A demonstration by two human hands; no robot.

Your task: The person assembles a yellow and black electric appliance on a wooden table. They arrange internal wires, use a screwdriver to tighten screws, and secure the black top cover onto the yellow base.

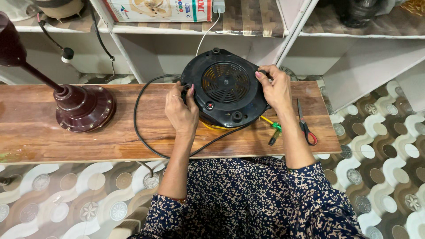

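A round black appliance base (223,86) lies upside down on a wooden board (40,137), its vented underside facing me, a yellow edge showing beneath it. My left hand (180,110) grips its left rim. My right hand (275,88) grips its right rim. A black power cord (141,132) loops from the appliance across the board toward me.
A maroon fan base with a stem (82,106) stands at the board's left. Red-handled scissors (304,124) and a small green-and-yellow screwdriver (272,128) lie to the right. White shelves (199,33) with a box and cables rise behind. Patterned floor (380,150) surrounds the board.
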